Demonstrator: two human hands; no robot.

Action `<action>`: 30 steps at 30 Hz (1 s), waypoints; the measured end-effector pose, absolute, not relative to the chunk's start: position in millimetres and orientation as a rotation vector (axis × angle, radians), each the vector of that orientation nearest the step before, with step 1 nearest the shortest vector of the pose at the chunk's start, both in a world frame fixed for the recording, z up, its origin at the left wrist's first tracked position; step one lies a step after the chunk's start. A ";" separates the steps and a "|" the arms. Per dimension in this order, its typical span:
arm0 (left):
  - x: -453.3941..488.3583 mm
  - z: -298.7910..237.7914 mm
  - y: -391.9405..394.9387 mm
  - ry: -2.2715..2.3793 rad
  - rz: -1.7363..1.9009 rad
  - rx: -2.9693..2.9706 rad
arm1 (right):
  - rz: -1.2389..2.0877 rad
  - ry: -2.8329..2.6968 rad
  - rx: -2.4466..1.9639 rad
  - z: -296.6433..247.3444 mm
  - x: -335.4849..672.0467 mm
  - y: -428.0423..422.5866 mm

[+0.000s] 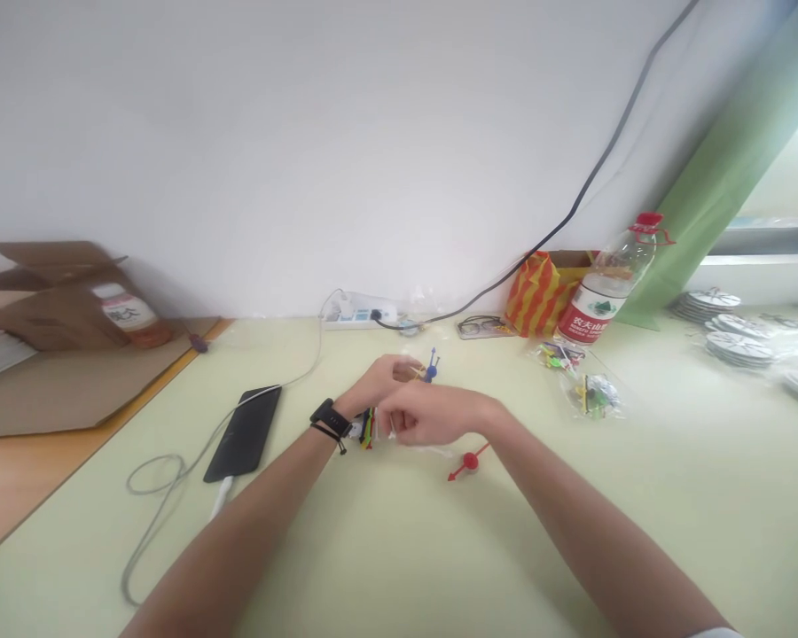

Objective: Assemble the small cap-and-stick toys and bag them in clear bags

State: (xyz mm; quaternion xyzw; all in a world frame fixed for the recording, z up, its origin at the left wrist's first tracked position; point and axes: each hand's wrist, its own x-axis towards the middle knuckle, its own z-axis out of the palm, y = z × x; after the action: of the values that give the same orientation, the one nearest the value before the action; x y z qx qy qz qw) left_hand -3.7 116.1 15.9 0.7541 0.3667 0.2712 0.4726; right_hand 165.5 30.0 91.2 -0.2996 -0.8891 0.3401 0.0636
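My left hand, with a black watch on its wrist, is partly hidden behind my right hand. Its visible fingers are curled, and what they hold cannot be made out. A blue arrow-shaped pointer is right by its fingertips. My right hand crosses in front with its fingers bent inward; anything inside them is hidden. Beside its knuckles, under my left wrist, lie small coloured plastic pieces in black, yellow, red and green. On the table below my right wrist is a red arrow pointer.
A black phone with a white cable lies left, near a cardboard box. Along the wall are a power strip, glasses, a striped bag and a large bottle. Bagged parts and stacked discs are right.
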 end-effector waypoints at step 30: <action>3.5 20.2 104.5 0.912 0.690 1.898 | 0.677 -1.603 -1.234 90.4 198.2 67.1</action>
State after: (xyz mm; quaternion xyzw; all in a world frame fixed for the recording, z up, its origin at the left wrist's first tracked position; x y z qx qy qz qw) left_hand 3.5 104.5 20.2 0.7663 0.3682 0.2785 0.4468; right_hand 198.2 67.1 90.4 -0.5065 -0.6579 0.2777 0.4832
